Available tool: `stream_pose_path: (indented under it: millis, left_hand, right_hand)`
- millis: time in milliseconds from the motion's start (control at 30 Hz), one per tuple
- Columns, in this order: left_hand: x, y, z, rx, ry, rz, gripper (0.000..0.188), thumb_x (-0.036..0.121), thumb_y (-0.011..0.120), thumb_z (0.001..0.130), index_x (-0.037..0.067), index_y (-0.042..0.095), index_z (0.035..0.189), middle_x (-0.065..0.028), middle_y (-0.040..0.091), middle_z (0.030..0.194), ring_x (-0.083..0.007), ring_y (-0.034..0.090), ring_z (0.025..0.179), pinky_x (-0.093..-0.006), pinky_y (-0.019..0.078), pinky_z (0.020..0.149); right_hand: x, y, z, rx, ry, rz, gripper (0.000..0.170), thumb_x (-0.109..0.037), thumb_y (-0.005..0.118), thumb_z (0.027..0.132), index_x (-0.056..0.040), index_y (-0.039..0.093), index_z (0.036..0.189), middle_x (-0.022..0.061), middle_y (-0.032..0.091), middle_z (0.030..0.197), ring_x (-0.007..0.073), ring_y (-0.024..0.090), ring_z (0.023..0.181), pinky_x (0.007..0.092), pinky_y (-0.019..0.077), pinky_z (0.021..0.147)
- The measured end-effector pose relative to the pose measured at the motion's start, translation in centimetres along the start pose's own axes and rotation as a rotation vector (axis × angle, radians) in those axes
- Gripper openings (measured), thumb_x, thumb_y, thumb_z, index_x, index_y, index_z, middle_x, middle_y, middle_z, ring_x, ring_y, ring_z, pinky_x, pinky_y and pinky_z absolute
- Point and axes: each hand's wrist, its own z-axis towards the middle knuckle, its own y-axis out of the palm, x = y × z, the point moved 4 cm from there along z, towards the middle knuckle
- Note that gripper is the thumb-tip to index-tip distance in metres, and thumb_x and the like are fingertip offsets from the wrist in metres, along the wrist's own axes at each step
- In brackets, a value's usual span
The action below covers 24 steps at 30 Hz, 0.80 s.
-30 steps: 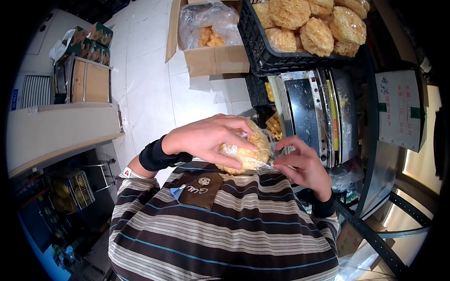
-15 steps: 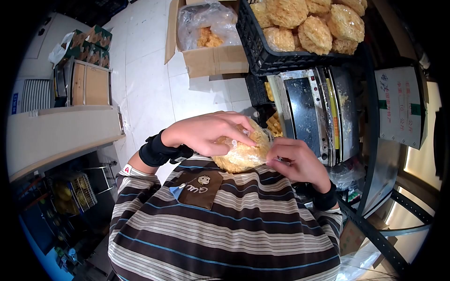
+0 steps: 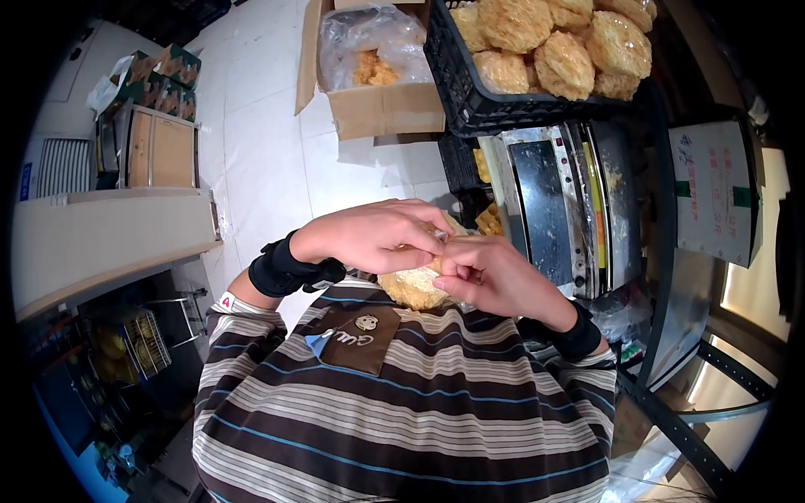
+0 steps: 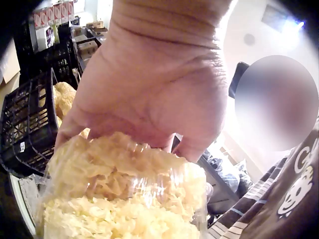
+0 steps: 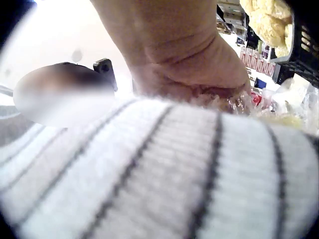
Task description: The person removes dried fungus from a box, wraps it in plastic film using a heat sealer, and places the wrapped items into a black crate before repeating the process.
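A pale yellow, flaky round piece in clear plastic (image 3: 411,287) is held against the striped shirt front in the head view. My left hand (image 3: 373,237) lies over its upper left side, thumb and fingers curved round it. From the right, my right hand (image 3: 495,277) pinches the wrap on top, its fingertips close to the left hand's. The left wrist view shows the wrapped piece (image 4: 124,194) large below the left palm (image 4: 149,94). Shirt cloth fills much of the right wrist view, hiding the fingertips of the right hand (image 5: 184,59).
A black crate (image 3: 470,105) of similar wrapped pieces stands at the top right, beside an open carton (image 3: 386,113) with a plastic bag. Metal-framed equipment (image 3: 545,210) is right of the hands, with a white box (image 3: 713,193) beyond. White tiled floor (image 3: 268,151) lies ahead.
My right hand has moved left, drawing the plastic from the piece's right side over its top to beside the left fingers. The left hand has stayed nearly in place, its fingers drawn in a little.
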Motion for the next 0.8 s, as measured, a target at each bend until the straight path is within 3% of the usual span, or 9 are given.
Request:
stream_pose_path:
  millis: [133,200,300,467,567,600,667,800]
  left_hand:
    - [0.3,0.4,-0.3,0.088,0.010,-0.017,0.021,0.010,0.055,0.088,0.001,0.068,0.101,-0.0139,0.061,0.113,-0.0319,0.056,0.105,-0.0414,0.0425,0.093]
    - [0.6,0.7,-0.5,0.134,0.029,0.004,0.021,0.010,0.055,0.089,0.001,0.068,0.102,-0.0139,0.062,0.112,-0.0323,0.057,0.103,-0.0418,0.0434,0.092]
    - [1.0,0.8,-0.6,0.223,0.092,0.083,0.017,0.008,0.054,0.089,-0.001,0.065,0.098,-0.0142,0.062,0.105,-0.0330,0.057,0.099,-0.0421,0.0451,0.090]
    - [0.7,0.6,-0.9,0.208,0.038,-0.087,0.009,0.009,0.051,0.090,0.001,0.049,0.086,-0.0122,0.054,0.083,-0.0319,0.055,0.086,-0.0413,0.0435,0.073]
    - [0.7,0.6,-0.9,0.227,0.096,-0.099,0.011,0.011,0.049,0.093,0.003,0.045,0.087,-0.0122,0.050,0.077,-0.0324,0.051,0.076,-0.0413,0.0396,0.066]
    - [0.7,0.7,-1.0,0.228,0.096,-0.100,0.011,0.011,0.049,0.093,0.003,0.045,0.087,-0.0122,0.050,0.077,-0.0324,0.051,0.076,-0.0413,0.0396,0.066]
    - [0.0,1.0,-1.4,0.268,-0.103,-0.122,0.013,0.013,0.048,0.097,0.004,0.042,0.090,-0.0128,0.048,0.074,-0.0335,0.049,0.069,-0.0414,0.0391,0.064]
    - [-0.3,1.4,-1.5,0.309,-0.115,-0.130,0.014,0.015,0.046,0.098,0.004,0.040,0.094,-0.0134,0.050,0.074,-0.0353,0.050,0.067,-0.0423,0.0404,0.064]
  right_hand:
    - [0.4,-0.1,-0.3,-0.048,0.106,0.080,0.018,-0.010,0.066,0.087,-0.0023,0.052,0.077,0.0069,0.048,0.066,0.0163,0.048,0.056,0.0282,0.0378,0.052]
    - [1.1,0.0,-0.6,-0.072,0.246,0.253,0.020,-0.004,0.067,0.086,-0.0020,0.052,0.074,-0.0010,0.050,0.070,0.0069,0.043,0.061,0.0236,0.0358,0.056]
    - [1.9,0.8,-1.0,-0.042,0.257,0.494,0.016,-0.002,0.067,0.086,-0.0054,0.054,0.079,-0.0056,0.049,0.069,0.0017,0.044,0.063,0.0196,0.0345,0.055]
    - [1.2,0.4,-0.5,-0.085,0.298,0.539,0.019,0.002,0.069,0.083,-0.0060,0.054,0.091,-0.0059,0.052,0.072,0.0012,0.047,0.065,0.0184,0.0362,0.057]
    - [1.6,0.5,-0.5,-0.109,0.314,0.576,0.023,0.002,0.069,0.083,-0.0056,0.054,0.097,-0.0053,0.054,0.073,0.0010,0.048,0.066,0.0181,0.0368,0.058]
    - [1.8,0.6,-0.5,-0.121,0.312,0.578,0.024,0.003,0.069,0.083,-0.0055,0.053,0.099,-0.0050,0.055,0.074,0.0009,0.049,0.066,0.0180,0.0369,0.058]
    - [2.1,0.6,-0.7,-0.116,0.315,0.591,0.023,0.002,0.069,0.082,-0.0053,0.054,0.099,-0.0049,0.055,0.074,0.0008,0.049,0.066,0.0177,0.0366,0.057]
    - [2.1,0.5,-0.7,-0.125,0.342,0.577,0.019,0.001,0.070,0.082,-0.0047,0.058,0.096,-0.0052,0.056,0.071,0.0006,0.049,0.063,0.0178,0.0358,0.056]
